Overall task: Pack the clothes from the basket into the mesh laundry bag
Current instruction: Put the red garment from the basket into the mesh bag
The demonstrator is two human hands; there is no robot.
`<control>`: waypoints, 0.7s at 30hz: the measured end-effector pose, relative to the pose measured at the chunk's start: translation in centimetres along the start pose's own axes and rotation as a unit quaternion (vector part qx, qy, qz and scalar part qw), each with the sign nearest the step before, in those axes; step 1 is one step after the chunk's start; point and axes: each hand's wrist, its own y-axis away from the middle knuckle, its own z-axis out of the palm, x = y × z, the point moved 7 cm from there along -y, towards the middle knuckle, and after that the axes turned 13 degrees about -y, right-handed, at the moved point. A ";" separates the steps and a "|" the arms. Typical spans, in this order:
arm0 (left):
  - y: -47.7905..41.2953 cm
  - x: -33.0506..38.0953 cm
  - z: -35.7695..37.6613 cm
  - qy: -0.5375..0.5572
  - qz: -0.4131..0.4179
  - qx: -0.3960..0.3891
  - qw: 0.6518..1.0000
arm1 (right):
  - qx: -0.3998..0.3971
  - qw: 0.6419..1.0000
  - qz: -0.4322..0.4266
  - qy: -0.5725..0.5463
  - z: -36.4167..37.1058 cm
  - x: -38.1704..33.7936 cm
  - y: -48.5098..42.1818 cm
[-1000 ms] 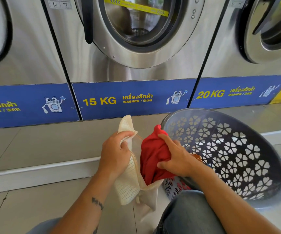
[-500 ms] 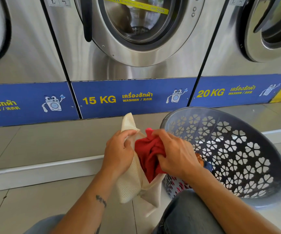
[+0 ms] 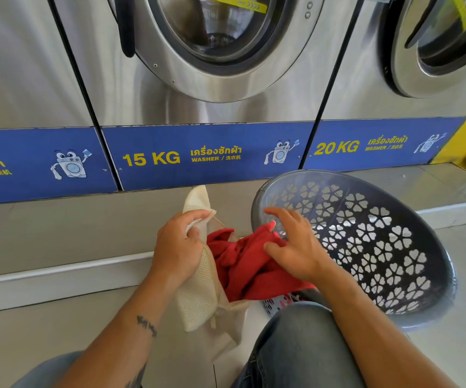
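My left hand (image 3: 177, 247) grips the rim of a cream mesh laundry bag (image 3: 198, 298), which hangs open in front of my knee. A red garment (image 3: 243, 264) sits partly inside the bag's mouth and spills out to the right. My right hand (image 3: 296, 247) lies on the red garment with fingers spread, pressing on it more than gripping. The grey plastic basket (image 3: 394, 247) with flower-shaped holes lies tilted on its side to the right. More cloth shows dimly through its lower holes.
Steel washing machines (image 3: 212, 65) with round doors stand in a row ahead, on a raised tiled step (image 3: 58, 233) with blue 15 KG and 20 KG labels. My jeans-clad knee (image 3: 296, 345) is at the bottom, below the bag.
The right hand has loosened from a closed grip on the red garment to spread fingers on top of it. More of the garment spreads across the bag's mouth. The left hand keeps holding the bag.
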 end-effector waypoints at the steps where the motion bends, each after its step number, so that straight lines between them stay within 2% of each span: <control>1: 0.0 0.0 0.1 -0.003 0.003 -0.001 1.000 | -0.020 0.997 0.060 -0.045 0.1 1.4 0.1; 4: -0.1 0.1 0.6 -0.010 0.012 -0.001 1.000 | -0.105 0.947 0.200 -0.229 1.7 4.4 0.9; 6: -0.1 0.1 0.8 -0.010 0.015 -0.001 1.000 | -0.120 0.938 0.203 -0.255 1.8 4.3 1.0; 8: -0.1 0.2 0.9 -0.011 0.016 -0.004 1.000 | -0.101 0.961 0.171 -0.194 1.5 3.9 0.7; 10: -0.1 0.2 1.0 -0.015 0.018 -0.006 1.000 | -0.071 0.986 0.129 -0.072 1.0 3.2 0.3; 13: -0.2 0.2 1.2 -0.024 0.021 -0.010 0.999 | 0.006 0.997 0.034 0.073 0.1 0.1 0.4; 15: -0.2 0.3 1.1 -0.013 0.018 -0.016 1.000 | 0.070 0.991 -0.047 0.103 -0.4 -3.2 0.7; 17: -0.1 0.6 0.7 0.014 0.006 -0.022 1.000 | 0.104 0.987 -0.092 0.075 -0.2 -5.8 0.8; 19: -0.1 1.0 0.4 0.048 0.002 -0.026 0.998 | 0.087 0.990 -0.099 0.055 0.9 -7.3 0.7; 21: -0.1 1.6 0.0 0.091 0.012 -0.031 0.995 | 0.031 0.989 -0.105 0.095 2.6 -7.7 0.4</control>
